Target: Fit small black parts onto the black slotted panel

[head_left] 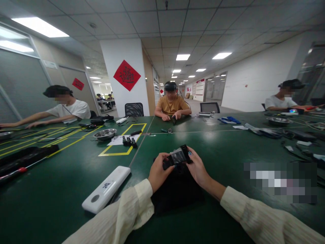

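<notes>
Between both hands, above the table, is a small black boxy object [178, 156] with a shiny grey, plastic-looking face; its exact kind I cannot make out. My left hand [160, 170] grips its left end, thumb along the lower edge. The right end is held by my right hand [198, 169], fingers partly hidden behind it. Below the hands lies a black cloth or soft bag [177, 193] on the green table [220, 217]. Left of my left forearm rests a white power bank [106, 189] marked with a handwritten number.
Ahead on the left are a metal bowl [105, 134], white paper [118, 140] and several black cylindrical parts [130, 141]. A red-and-black screwdriver [15, 174] lies far left. Pouches and cables [304, 135] cover the right side. A person [172, 105] sits opposite; two others sit at the sides.
</notes>
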The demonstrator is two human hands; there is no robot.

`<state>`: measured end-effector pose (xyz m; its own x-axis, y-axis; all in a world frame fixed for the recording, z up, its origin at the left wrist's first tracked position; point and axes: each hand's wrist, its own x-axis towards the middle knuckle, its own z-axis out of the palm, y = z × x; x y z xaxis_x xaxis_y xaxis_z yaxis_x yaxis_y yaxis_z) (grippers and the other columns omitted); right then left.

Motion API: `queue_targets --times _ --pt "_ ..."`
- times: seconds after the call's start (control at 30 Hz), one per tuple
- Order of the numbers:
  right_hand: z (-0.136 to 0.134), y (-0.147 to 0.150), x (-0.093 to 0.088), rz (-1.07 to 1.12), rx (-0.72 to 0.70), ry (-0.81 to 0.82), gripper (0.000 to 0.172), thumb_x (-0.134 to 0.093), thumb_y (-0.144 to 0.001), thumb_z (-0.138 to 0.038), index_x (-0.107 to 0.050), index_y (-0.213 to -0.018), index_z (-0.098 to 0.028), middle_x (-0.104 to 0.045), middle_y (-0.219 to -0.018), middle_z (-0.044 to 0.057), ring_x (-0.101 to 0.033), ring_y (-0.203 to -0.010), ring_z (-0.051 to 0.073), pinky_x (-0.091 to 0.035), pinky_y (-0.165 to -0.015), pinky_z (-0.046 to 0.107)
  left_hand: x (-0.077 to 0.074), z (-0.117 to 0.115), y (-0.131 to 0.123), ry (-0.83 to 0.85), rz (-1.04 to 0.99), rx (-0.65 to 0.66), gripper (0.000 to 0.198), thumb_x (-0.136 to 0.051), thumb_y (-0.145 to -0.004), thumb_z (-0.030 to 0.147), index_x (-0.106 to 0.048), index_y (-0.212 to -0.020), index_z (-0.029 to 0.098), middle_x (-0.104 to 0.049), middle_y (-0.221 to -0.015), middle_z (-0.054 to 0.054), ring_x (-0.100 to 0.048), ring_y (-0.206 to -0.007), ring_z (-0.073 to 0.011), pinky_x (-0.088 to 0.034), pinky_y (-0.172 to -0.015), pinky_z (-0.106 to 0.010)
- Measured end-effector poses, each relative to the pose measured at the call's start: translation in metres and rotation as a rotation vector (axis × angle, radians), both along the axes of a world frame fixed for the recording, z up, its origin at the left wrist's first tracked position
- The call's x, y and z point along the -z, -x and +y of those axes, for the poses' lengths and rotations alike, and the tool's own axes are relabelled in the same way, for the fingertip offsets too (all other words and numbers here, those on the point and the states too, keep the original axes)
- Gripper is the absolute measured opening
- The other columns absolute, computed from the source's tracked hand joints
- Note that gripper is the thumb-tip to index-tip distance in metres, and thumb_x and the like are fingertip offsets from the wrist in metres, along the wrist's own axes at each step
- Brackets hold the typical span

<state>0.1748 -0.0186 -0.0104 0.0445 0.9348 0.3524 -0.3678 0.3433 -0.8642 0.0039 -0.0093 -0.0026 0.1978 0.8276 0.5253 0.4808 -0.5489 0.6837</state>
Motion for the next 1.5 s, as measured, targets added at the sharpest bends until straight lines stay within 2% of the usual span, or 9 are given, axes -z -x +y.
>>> queue_targets --times 0.23,0.37,0.5,0.63,0.87,1.03,1.17,1.23,1.5 --pt "-0.014 0.003 -0.005 -0.343 0.238 -0.112 0.051 -0.055 -0.079 -0.039 -0.045 -0.126 -0.024 -0.052 -0.125 0.006 -0.049 -0.113 0.021 -0.041 -0.095 0.037 0.002 0.0 0.001 0.025 0.066 -0.034 0.037 -0.069 -0.062 0.025 -0.049 -0.091 0.02 -0.058 -0.087 -0.001 -0.055 -0.085 -0.0191 -0.042 -0.077 -0.034" --pt "-0.017 -0.001 -0.005 -0.484 0.406 -0.108 0.053 -0.056 -0.077 -0.037 -0.046 -0.128 -0.023 -0.06 -0.114 0.007 -0.059 -0.097 0.022 -0.047 -0.085 0.037 0.004 0.003 0.0 -0.116 0.023 -0.089 0.059 -0.071 -0.062 0.03 -0.039 -0.11 0.021 -0.055 -0.095 -0.002 -0.054 -0.091 -0.0185 -0.041 -0.085 -0.035" --pt "-0.015 -0.003 -0.007 -0.529 0.357 -0.11 0.057 -0.056 -0.078 -0.036 -0.043 -0.132 -0.024 -0.058 -0.118 0.006 -0.062 -0.09 0.022 -0.05 -0.079 0.037 0.008 0.014 0.005 -0.084 -0.102 -0.12 0.037 -0.049 -0.081 0.028 -0.032 -0.112 0.02 -0.054 -0.087 -0.001 -0.055 -0.085 -0.0151 -0.043 -0.083 -0.034" --pt "-0.011 -0.001 -0.007 -0.474 0.323 -0.152 0.054 -0.058 -0.076 -0.035 -0.049 -0.128 -0.023 -0.058 -0.12 0.004 -0.057 -0.101 0.022 -0.047 -0.085 0.037 0.011 0.022 0.01 0.002 -0.16 -0.158 0.028 -0.045 -0.081 0.023 -0.033 -0.106 0.019 -0.053 -0.082 0.001 -0.055 -0.08 -0.0147 -0.044 -0.079 -0.033" --pt "-0.019 -0.002 -0.01 -0.568 0.352 -0.118 0.042 -0.057 -0.076 -0.035 -0.059 -0.117 -0.027 -0.068 -0.081 0.002 -0.061 -0.071 0.02 -0.048 -0.065 0.03 0.009 0.02 0.012 0.04 -0.104 -0.174 0.021 -0.047 -0.077 0.022 -0.043 -0.098 0.02 -0.055 -0.082 0.0 -0.055 -0.08 -0.0164 -0.043 -0.077 -0.032" --pt "-0.025 -0.003 -0.016 -0.796 0.45 -0.145 0.052 -0.05 -0.081 -0.036 -0.043 -0.132 -0.03 -0.06 -0.056 -0.003 -0.052 -0.048 0.015 -0.041 -0.055 0.028 0.005 0.017 0.011 0.024 0.12 -0.14 0.008 -0.046 -0.076 0.019 -0.053 -0.078 0.02 -0.059 -0.08 -0.002 -0.055 -0.082 -0.0184 -0.042 -0.076 -0.032" --pt "-0.021 -0.004 -0.019 -0.803 0.447 -0.246 0.039 -0.051 -0.08 -0.033 -0.056 -0.119 -0.034 -0.068 -0.08 0.0 -0.055 -0.054 0.015 -0.043 -0.06 0.029 0.004 0.015 0.01 -0.001 0.192 -0.144 0.011 -0.044 -0.076 0.018 -0.055 -0.077 0.02 -0.061 -0.081 -0.002 -0.054 -0.083 -0.0186 -0.041 -0.075 -0.031" --pt "-0.019 -0.004 -0.02 -0.793 0.425 -0.236 0.035 -0.052 -0.08 -0.034 -0.06 -0.114 -0.033 -0.068 -0.087 0.0 -0.056 -0.054 0.014 -0.043 -0.059 0.029 0.003 0.014 0.01 -0.017 0.209 -0.141 0.012 -0.044 -0.076 0.018 -0.056 -0.077 0.02 -0.061 -0.082 -0.003 -0.054 -0.083 -0.0189 -0.041 -0.074 -0.032" --pt "-0.022 -0.002 -0.022 -0.683 0.195 -0.13 0.044 -0.042 -0.086 -0.045 -0.052 -0.122 -0.022 -0.058 -0.053 -0.002 -0.061 -0.048 0.014 -0.046 -0.05 0.024 0.002 0.012 0.011 -0.073 0.231 -0.11 0.013 -0.045 -0.075 0.015 -0.056 -0.078 0.02 -0.062 -0.082 -0.003 -0.054 -0.083 -0.0198 -0.041 -0.077 -0.033"
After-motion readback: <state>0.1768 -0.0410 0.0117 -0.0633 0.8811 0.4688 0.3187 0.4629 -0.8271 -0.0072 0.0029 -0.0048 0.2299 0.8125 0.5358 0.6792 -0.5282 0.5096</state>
